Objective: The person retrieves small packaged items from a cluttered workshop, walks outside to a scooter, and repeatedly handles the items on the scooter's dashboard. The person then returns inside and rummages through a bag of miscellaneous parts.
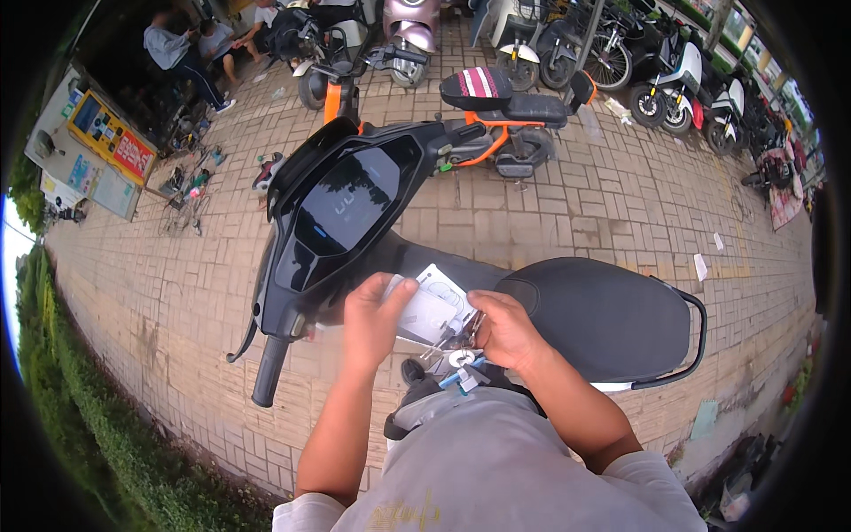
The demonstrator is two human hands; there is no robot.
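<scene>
At the far left a hedge runs along the brick paving, and a yellow kiosk stands by the upper edge, with two people seated near it. A black scooter stands in the middle of the view, its dark display tilted up and its left grip pointing down toward the paving.

The left hand is closed around the near edge of a white card pack, thumb on top, holding it flat just above the scooter's footwell. The right hand pinches a bunch of keys against the right side of that pack; the keys and a round tag hang below the fingers, touching the pack's lower corner. Both hands meet over the gap between the display and the black seat, which stretches to the right with a chrome rail behind it.

Beyond, an orange scooter is parked with a striped cushion on its seat. More scooters line the upper right.
</scene>
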